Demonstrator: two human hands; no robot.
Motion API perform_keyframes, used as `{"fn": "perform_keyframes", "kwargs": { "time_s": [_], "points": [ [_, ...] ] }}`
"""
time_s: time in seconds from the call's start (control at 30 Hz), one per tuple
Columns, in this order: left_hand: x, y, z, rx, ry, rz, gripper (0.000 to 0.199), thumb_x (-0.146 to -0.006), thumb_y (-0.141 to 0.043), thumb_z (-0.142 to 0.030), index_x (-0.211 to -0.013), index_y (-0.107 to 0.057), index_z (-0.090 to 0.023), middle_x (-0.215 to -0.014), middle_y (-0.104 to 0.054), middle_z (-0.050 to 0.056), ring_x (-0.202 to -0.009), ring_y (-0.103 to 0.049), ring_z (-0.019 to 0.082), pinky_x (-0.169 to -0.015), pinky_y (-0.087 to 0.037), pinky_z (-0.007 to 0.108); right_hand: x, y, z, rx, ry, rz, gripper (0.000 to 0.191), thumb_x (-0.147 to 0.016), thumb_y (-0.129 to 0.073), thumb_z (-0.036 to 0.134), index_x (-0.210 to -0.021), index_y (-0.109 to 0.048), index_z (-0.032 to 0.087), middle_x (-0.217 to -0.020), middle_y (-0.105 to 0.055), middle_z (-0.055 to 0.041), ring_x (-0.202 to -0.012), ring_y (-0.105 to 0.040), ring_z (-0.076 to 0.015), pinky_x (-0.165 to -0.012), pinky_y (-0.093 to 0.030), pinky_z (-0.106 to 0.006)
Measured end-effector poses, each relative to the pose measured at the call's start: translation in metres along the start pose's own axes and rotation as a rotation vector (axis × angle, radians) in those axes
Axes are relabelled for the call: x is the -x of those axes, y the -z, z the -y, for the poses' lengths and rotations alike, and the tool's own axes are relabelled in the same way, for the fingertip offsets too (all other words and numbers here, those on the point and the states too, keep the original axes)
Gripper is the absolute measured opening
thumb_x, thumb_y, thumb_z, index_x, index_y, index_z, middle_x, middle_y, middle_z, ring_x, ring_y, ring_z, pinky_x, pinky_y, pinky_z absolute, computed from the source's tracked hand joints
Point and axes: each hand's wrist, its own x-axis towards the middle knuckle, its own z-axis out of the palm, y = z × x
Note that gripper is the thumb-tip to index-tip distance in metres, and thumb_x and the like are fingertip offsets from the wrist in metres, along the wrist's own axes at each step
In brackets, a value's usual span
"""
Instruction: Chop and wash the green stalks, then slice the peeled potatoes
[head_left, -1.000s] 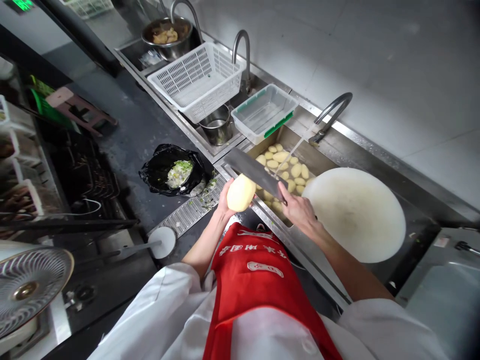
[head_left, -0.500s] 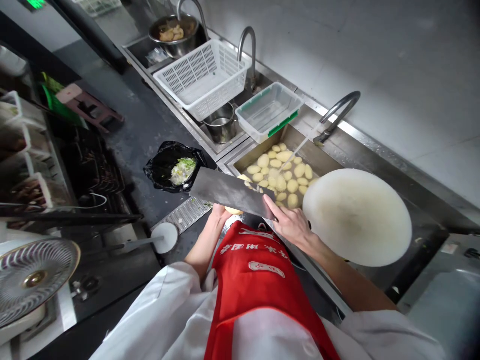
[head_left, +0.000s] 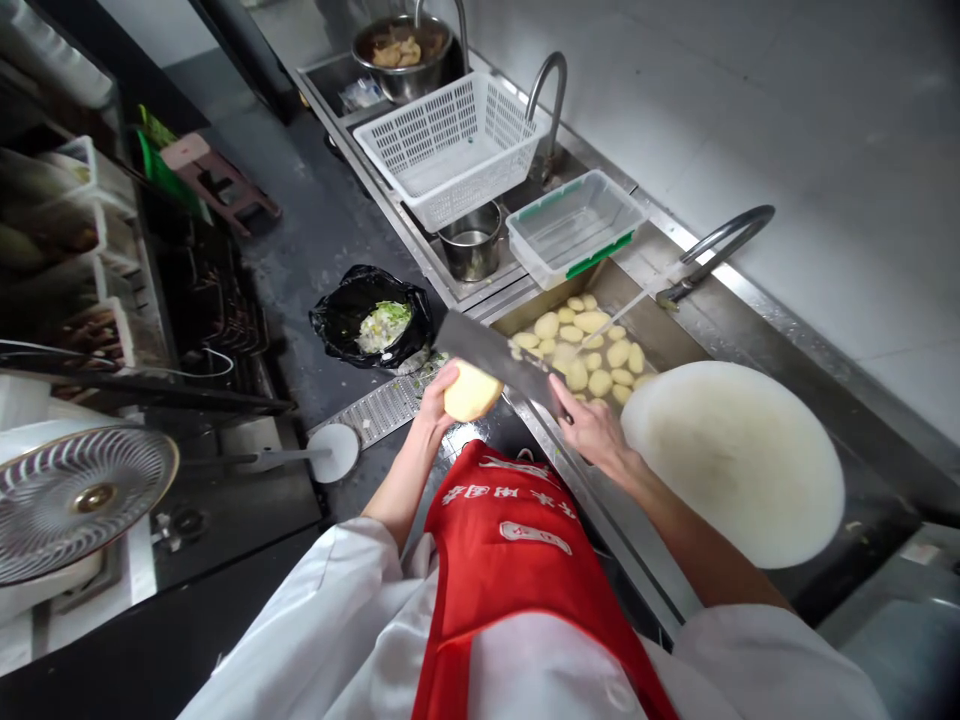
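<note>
My left hand (head_left: 436, 400) is closed around a large pale-yellow peeled potato (head_left: 471, 391), with its flat side towards me. My right hand (head_left: 591, 428) grips the handle of a broad cleaver (head_left: 499, 362). The blade is tilted just behind and above the potato; whether it touches cannot be told. Small pale bits stick to the blade near the handle. Beyond the cleaver, many peeled potatoes (head_left: 600, 382) lie in water in the metal sink (head_left: 645, 310), under a running tap (head_left: 724, 240).
A round white cutting board (head_left: 735, 465) lies across the sink's right part. Behind stand a clear box (head_left: 574, 225), a white basket (head_left: 450, 160) and a metal pot (head_left: 472, 245). A black-bagged bin (head_left: 371, 318) with scraps is on the floor, left. A fan (head_left: 90, 495) stands at far left.
The cleaver has shifted away from in front of the potato, now showing the potato and more of my left hand. The view has swung slightly left.
</note>
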Motion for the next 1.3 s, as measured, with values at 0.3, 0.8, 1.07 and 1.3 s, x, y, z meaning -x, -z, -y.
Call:
{"fn": "perform_keyframes", "kwargs": {
  "time_s": [0.3,0.8,1.07,1.3],
  "points": [
    [-0.01,0.0,0.037,-0.217,0.317,0.178,0.064,-0.081,-0.086,-0.039,-0.135,-0.059,-0.017,-0.106,-0.081,0.018,-0.085,-0.082,0.037,-0.068,-0.069,0.047,0.073,0.013,-0.068,0.146,-0.657,-0.16,0.065,-0.093,-0.061,0.029,-0.157,-0.052,0.018,-0.092,-0.081,-0.011,-0.076,-0.073,-0.0256,-0.068,-0.042,-0.03],
    [-0.042,-0.209,0.371,-1.099,0.16,0.707,0.041,-0.056,-0.087,0.004,-0.086,-0.074,-0.021,-0.089,-0.069,0.007,-0.138,-0.056,0.042,-0.126,-0.03,0.055,0.304,-0.011,-0.092,0.255,-1.492,-0.463,0.041,-0.089,-0.059,0.06,-0.109,-0.075,0.028,-0.058,-0.061,-0.0116,-0.066,-0.068,-0.0409,-0.055,-0.044,-0.046],
    [-0.072,-0.188,0.33,-1.084,-0.072,0.581,0.03,-0.072,-0.088,-0.017,-0.1,-0.077,-0.021,-0.115,-0.074,0.01,-0.134,-0.059,0.038,-0.128,-0.033,0.049,0.286,-0.019,-0.116,0.248,-1.387,-0.339,0.043,-0.091,-0.066,0.054,-0.109,-0.072,0.016,-0.063,-0.066,-0.0103,-0.063,-0.065,-0.0296,-0.058,-0.033,-0.032],
    [-0.054,-0.152,0.158,-0.865,-0.448,0.291,0.023,-0.09,-0.069,-0.019,-0.109,-0.079,-0.024,-0.135,-0.072,0.011,-0.146,-0.054,0.03,-0.128,-0.037,0.047,0.162,-0.005,-0.104,0.094,-0.91,-0.279,0.029,-0.097,-0.062,0.045,-0.102,-0.069,0.017,-0.084,-0.077,-0.0116,-0.078,-0.071,-0.0255,-0.064,-0.035,-0.029]
  ]
}}
